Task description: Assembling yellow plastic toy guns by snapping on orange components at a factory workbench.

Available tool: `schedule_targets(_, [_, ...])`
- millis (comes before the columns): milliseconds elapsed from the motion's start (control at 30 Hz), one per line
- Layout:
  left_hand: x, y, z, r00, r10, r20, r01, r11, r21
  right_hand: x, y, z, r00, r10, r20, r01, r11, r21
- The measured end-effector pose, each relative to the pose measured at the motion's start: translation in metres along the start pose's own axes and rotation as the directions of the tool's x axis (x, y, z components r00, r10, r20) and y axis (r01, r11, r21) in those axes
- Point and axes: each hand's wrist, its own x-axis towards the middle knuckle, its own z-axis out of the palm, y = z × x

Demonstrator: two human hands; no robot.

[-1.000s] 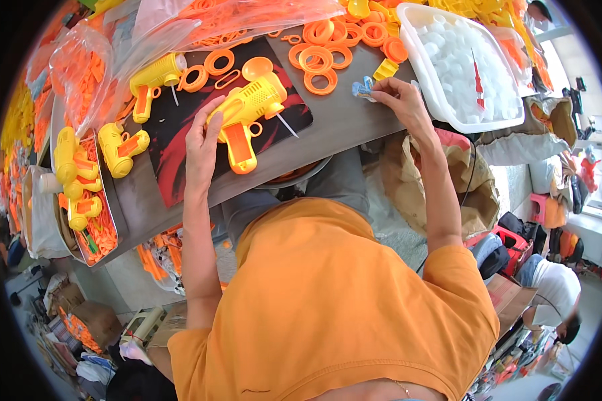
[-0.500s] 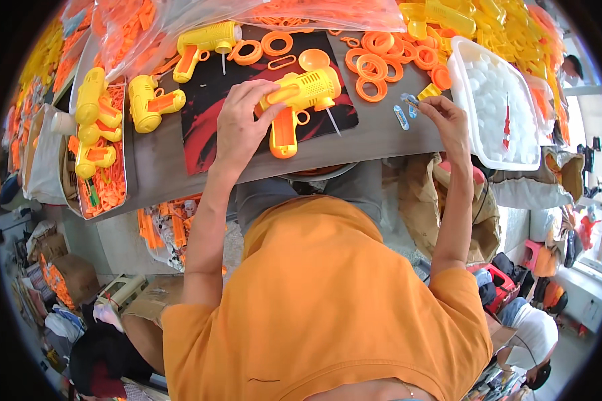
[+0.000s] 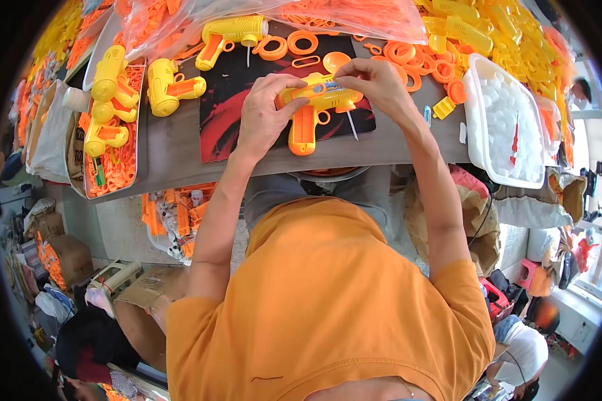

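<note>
A yellow toy gun [image 3: 338,100] with an orange grip panel lies on the black-and-red mat, its barrel toward the right. My left hand [image 3: 264,113] is closed on the rear of the gun, thumb below and fingers above. Against the gun's upper side sits a blue-and-white sticker [image 3: 326,87]. My right hand [image 3: 379,83] has come over the front of the gun, and its thumb and finger pinch the sticker's right end. A thin pale rod [image 3: 352,125] shows below the barrel.
Other yellow toy guns [image 3: 170,87] stand at the left, some on a box of orange parts [image 3: 114,175]. Orange rings [image 3: 303,43] lie behind the mat. At the right are a blue sticker [image 3: 427,115] and a white tub [image 3: 508,175] holding white pieces and a red screwdriver [image 3: 514,144].
My right hand has moved left from beside the white tub to the toy gun, carrying a blue sticker. My left hand has stayed on the gun.
</note>
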Motion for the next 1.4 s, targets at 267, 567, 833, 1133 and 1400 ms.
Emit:
schedule_targets(267, [0.001, 0.004, -0.002, 1.000, -0.016, 0.022, 0.015, 0.999, 0.042, 0.010, -0.007, 0.015, 1.000, -0.008, 0.016, 0.009, 0.995, -0.095])
schedule_targets(567, [-0.009, 0.002, 0.006, 0.996, 0.043, -0.078, -0.028, 0.983, 0.181, 0.005, -0.010, 0.023, 0.996, -0.084, -0.027, 0.071, 0.947, -0.314])
schedule_targets(833, [-0.008, -0.013, 0.006, 0.996, -0.087, -0.032, 0.082, 0.987, -0.138, -0.022, -0.012, 0.025, 0.889, -0.448, 0.094, 0.434, 0.759, -0.486])
schedule_targets(1133, [-0.009, -0.011, 0.004, 0.996, -0.093, 0.004, 0.093, 0.989, -0.118, -0.029, -0.006, 0.027, 0.854, -0.519, 0.042, 0.459, 0.714, -0.529])
schedule_targets(1400, [-0.011, -0.011, 0.005, 0.994, -0.098, -0.050, 0.091, 0.987, -0.132, -0.029, -0.009, 0.034, 0.818, -0.563, 0.120, 0.508, 0.608, -0.610])
